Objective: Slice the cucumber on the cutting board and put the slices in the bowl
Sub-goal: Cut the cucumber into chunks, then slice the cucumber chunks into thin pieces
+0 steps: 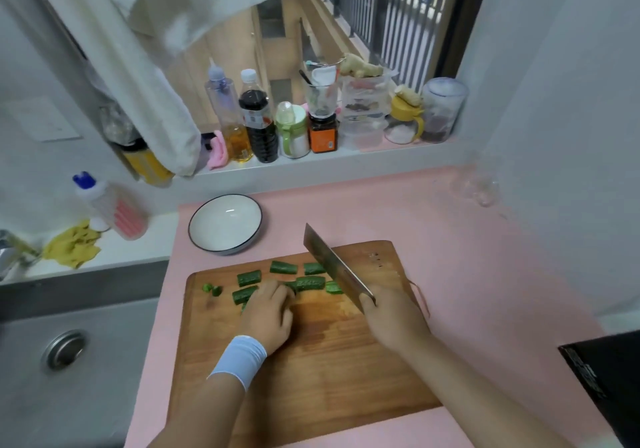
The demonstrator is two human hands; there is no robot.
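Note:
Several green cucumber pieces (248,278) lie across the far part of the wooden cutting board (329,371). My left hand (268,316), with a white wristband, rests curled on the board, its fingertips on a cucumber piece (309,283). My right hand (391,319) grips the handle of a cleaver (334,266), whose blade slants over the rightmost pieces. Two small cucumber ends (212,289) sit at the board's left. Beyond the board stands a white bowl (225,223) with a dark rim, holding nothing.
The board lies on a pink counter (467,240). A steel sink (65,349) is to the left, with a dish-soap bottle (110,205) and yellow cloth (74,243) behind it. Bottles and jars (258,118) line the windowsill. A black object (606,378) sits at right.

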